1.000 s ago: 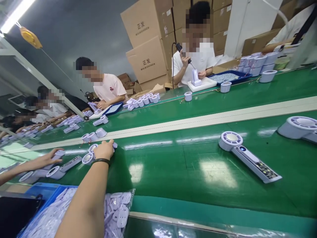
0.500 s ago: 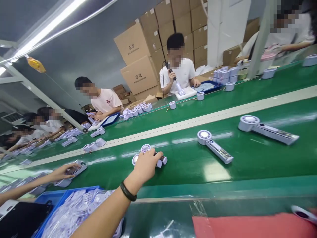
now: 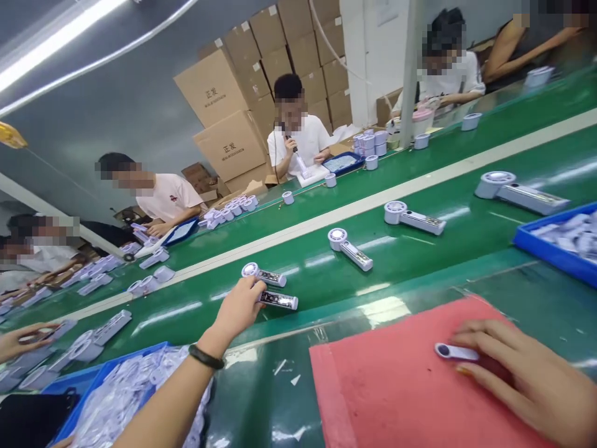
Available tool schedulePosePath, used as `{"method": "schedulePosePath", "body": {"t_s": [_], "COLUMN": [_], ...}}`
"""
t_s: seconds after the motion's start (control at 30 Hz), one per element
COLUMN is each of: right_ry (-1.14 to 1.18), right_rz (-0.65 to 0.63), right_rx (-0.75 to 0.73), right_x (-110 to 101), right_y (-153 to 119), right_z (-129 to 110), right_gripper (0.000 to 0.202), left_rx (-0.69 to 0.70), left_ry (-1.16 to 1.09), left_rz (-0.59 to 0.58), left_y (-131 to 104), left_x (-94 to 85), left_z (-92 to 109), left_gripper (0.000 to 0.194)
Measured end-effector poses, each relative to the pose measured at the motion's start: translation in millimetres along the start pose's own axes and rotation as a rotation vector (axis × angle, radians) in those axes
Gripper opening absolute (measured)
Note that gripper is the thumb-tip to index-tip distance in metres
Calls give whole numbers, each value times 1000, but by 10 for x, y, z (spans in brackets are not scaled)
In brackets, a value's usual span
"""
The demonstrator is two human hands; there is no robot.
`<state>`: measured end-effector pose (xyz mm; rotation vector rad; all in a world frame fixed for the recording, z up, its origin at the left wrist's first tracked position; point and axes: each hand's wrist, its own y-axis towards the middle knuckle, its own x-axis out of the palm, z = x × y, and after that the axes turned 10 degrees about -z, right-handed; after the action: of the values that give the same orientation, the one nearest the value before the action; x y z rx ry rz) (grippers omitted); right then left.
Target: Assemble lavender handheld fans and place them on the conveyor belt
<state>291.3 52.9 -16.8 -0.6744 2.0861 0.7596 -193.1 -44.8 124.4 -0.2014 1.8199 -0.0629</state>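
Observation:
On the green belt, my left hand (image 3: 237, 306), with a dark bracelet at the wrist, closes over the head end of a lilac handheld fan (image 3: 280, 300) whose handle lies open with its inner parts showing. Just behind it lies a second handheld fan (image 3: 265, 275). At the right, my right hand (image 3: 517, 367) rests over a red mat (image 3: 373, 386). Its thumb and fingers close on a small pale lilac strip-shaped cover (image 3: 454, 352) with a dark round spot at one end; the fingers hide the other end.
More handheld fans (image 3: 357, 254) lie along the belt to the right. A blue bin of lilac parts (image 3: 153, 348) stands at lower left, another blue tray (image 3: 536, 246) at right. A co-worker's hand (image 3: 28, 341) holds a fan at far left. Several people sit across the belt.
The view has swung right, bringing my right hand, more of the red mat and the right tray into sight. The two fans under my left hand now lie farther apart.

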Motion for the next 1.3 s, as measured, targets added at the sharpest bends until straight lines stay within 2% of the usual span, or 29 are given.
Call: {"method": "schedulePosePath", "body": {"t_s": [0.1, 0.2, 0.3, 0.4, 0.5, 0.67, 0.77, 0.83, 0.9, 1.03, 1.1, 1.2, 1.3], "right_ry": [-7, 76, 164, 207, 158, -16, -76, -30, 84, 471, 594, 558, 422], "right_rz": [-118, -150, -107, -105, -129, -118, -132, -143, -153, -174, -225, -315, -368], "right_rx": [-6, 54, 110, 102, 27, -49, -49, -46, -33, 75, 118, 134, 90], "right_x": [-101, -297, -494, -577, -503, -241, -188, -201, -210, -138, -107, -134, -178], "right_y": [-61, -75, -63, -38, 15, 145, 177, 178, 182, 195, 177, 101, 9], "right_z": [-43, -213, -473, -752, -987, -1215, -1247, -1231, -1190, -1075, -1042, -1068, -1152], "right_gripper": [30, 29, 28, 23, 14, 7, 6, 6, 7, 9, 5, 24, 37], "left_rx": [129, 289, 420, 459, 471, 538, 565, 565, 559, 564, 595, 626, 589], "left_ry": [-72, -217, -313, -367, -466, -663, -734, -752, -760, -758, -764, -795, -799], "left_rz": [27, 41, 3, -19, -6, 55, 86, 86, 72, 69, 67, 45, 60], "left_y": [-159, -329, -413, -411, -404, -472, -483, -463, -434, -405, -428, -521, -642], "left_x": [-249, -396, -379, -273, -203, -210, -202, -190, -183, -193, -203, -199, -146], "left_z": [559, 1238, 1830, 2158, 2229, 2180, 2184, 2197, 2210, 2212, 2200, 2202, 2257], "left_gripper": [28, 31, 26, 24, 28, 46, 30, 16, 12, 12, 14, 10, 11]}}
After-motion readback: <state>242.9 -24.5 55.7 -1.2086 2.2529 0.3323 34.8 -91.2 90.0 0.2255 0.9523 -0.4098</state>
